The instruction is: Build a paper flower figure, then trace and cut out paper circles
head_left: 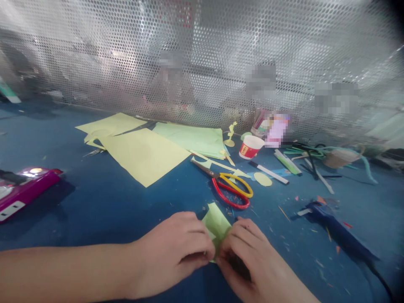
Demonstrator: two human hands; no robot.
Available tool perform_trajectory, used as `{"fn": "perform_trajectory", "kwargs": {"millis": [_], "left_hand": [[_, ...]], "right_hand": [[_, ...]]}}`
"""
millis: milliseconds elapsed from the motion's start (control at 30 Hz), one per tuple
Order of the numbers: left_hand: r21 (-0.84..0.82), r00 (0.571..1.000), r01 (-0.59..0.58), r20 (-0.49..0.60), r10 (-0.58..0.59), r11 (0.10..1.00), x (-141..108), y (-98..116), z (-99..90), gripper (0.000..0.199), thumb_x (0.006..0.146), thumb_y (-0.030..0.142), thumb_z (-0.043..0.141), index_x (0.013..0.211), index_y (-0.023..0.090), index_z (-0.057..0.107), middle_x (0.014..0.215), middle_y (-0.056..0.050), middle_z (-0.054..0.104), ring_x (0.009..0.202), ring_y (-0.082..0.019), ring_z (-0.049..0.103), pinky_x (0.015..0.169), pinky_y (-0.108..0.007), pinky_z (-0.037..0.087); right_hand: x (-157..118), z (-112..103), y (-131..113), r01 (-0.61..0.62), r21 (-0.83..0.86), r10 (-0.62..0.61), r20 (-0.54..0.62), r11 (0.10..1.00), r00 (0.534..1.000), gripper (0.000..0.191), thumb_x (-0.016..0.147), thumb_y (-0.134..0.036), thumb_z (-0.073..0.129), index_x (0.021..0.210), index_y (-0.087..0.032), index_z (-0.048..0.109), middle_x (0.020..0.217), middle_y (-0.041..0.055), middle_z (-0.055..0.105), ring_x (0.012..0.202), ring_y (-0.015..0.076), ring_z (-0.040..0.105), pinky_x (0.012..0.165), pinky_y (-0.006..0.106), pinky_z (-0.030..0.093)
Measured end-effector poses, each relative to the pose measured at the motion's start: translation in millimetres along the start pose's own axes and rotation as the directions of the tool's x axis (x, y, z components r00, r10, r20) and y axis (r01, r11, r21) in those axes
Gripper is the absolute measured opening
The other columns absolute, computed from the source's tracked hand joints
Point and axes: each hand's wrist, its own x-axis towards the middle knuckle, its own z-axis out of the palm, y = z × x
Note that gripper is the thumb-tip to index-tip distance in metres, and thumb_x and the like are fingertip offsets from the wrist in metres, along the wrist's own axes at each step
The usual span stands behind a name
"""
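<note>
Between my two hands, near the table's front, is a small piece of light green paper (pixel 216 221), bent or folded. My left hand (pixel 181 248) pinches its lower left side with curled fingers. On the lower right side, my right hand (pixel 244 256) grips the same paper, its fingers bent and close to the left fingertips. The paper's upper corner sticks up between the hands; its lower part is hidden by fingers. Just beyond lies a pair of scissors (pixel 225 181) with one red and one yellow handle, blades pointing away to the left.
Yellow sheets (pixel 145 153) and green sheets (pixel 192 139) lie farther back, near a perforated metal screen (pixel 126 63). A red and white paper cup (pixel 250 147), a marker (pixel 269 172) and a yellow paper oval (pixel 263 179) sit beyond the scissors. At right lies a blue corded tool (pixel 339 231); at left, a purple device (pixel 34 189).
</note>
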Motion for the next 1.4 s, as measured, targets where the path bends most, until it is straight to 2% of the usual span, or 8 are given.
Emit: {"fn": "perform_trajectory", "kwargs": {"millis": [200,333,467,633,767,867,1133,1400], "left_hand": [[0.228,0.992,-0.128,0.046,0.12,0.965,1.2,2.4,-4.2,0.022,0.092,0.021,0.04,0.087,0.017,0.061,0.082,-0.003,0.061,0.078,-0.015,0.052,0.072,-0.027,0.039],[0.23,0.99,-0.141,0.06,0.13,0.963,2.0,4.0,-8.1,0.02,0.091,0.023,0.044,0.087,0.016,0.062,0.081,-0.004,0.062,0.078,-0.015,0.052,0.072,-0.027,0.041],[0.173,0.992,-0.122,0.032,0.119,0.977,1.8,1.5,-7.5,0.019,0.09,0.024,0.045,0.09,0.017,0.062,0.082,-0.003,0.062,0.076,-0.015,0.052,0.071,-0.026,0.042],[0.198,0.99,-0.138,0.001,0.14,0.97,2.2,0.7,-3.9,0.017,0.09,0.02,0.044,0.092,0.018,0.06,0.081,-0.003,0.062,0.076,-0.014,0.053,0.074,-0.026,0.041],[0.24,0.982,-0.185,0.016,0.186,0.953,3.0,2.0,-2.4,0.016,0.09,0.016,0.042,0.09,0.017,0.058,0.079,-0.003,0.062,0.076,-0.015,0.053,0.075,-0.027,0.041],[0.246,0.984,-0.175,0.022,0.175,0.953,3.4,3.0,-2.5,0.02,0.092,0.017,0.039,0.086,0.016,0.059,0.078,-0.004,0.061,0.075,-0.015,0.051,0.072,-0.027,0.042],[0.256,0.988,-0.145,-0.009,0.152,0.956,1.6,5.0,-3.8,0.019,0.091,0.019,0.041,0.087,0.016,0.06,0.08,-0.004,0.06,0.078,-0.015,0.052,0.074,-0.028,0.044],[0.194,0.988,-0.154,0.003,0.156,0.969,0.7,0.4,0.7,0.019,0.091,0.013,0.038,0.089,0.016,0.057,0.083,-0.004,0.059,0.078,-0.014,0.052,0.07,-0.024,0.042]], "right_hand": [[3.5,-5.5,1.7,0.009,0.106,-0.009,0.0,0.994,1.0,0.013,0.077,-0.008,0.055,0.077,-0.021,0.057,0.075,-0.0009,0.061,0.076,0.0141,0.056,0.09,0.037,0.042],[5.0,-11.0,1.7,0.082,0.094,-0.081,-0.015,0.992,0.997,0.017,0.079,-0.009,0.053,0.082,-0.023,0.061,0.081,0.0,0.063,0.078,0.0133,0.057,0.089,0.035,0.043],[-0.4,-9.8,13.5,0.033,-0.032,-0.035,-0.071,0.999,0.997,0.018,0.081,-0.013,0.052,0.092,-0.022,0.063,0.084,0.0038,0.063,0.079,0.0167,0.057,0.074,0.032,0.048],[-6.0,-8.7,25.2,-0.002,-0.228,-0.036,-0.161,0.974,0.986,0.015,0.085,-0.017,0.05,0.092,-0.019,0.062,0.087,0.0079,0.062,0.083,0.0212,0.056,0.075,0.037,0.047],[-0.8,-13.7,12.1,0.169,-0.033,-0.169,-0.004,0.985,0.986,0.027,0.084,-0.005,0.041,0.09,-0.021,0.061,0.087,0.0051,0.062,0.083,0.0163,0.057,0.074,0.028,0.049],[2.0,-13.5,3.6,0.153,0.119,-0.162,0.07,0.981,0.984,0.026,0.083,-0.004,0.042,0.088,-0.021,0.06,0.08,0.0019,0.063,0.075,0.0128,0.057,0.071,0.023,0.049],[-2.6,-6.7,9.0,0.186,-0.051,-0.188,-0.034,0.981,0.982,0.011,0.083,-0.017,0.054,0.084,-0.023,0.064,0.077,0.001,0.064,0.079,0.0151,0.058,0.072,0.028,0.047],[-0.6,-3.6,7.0,0.094,0.047,-0.091,-0.066,0.994,0.994,0.012,0.083,-0.013,0.051,0.079,-0.02,0.061,0.076,0.0016,0.063,0.074,0.0149,0.056,0.071,0.029,0.047]]}}
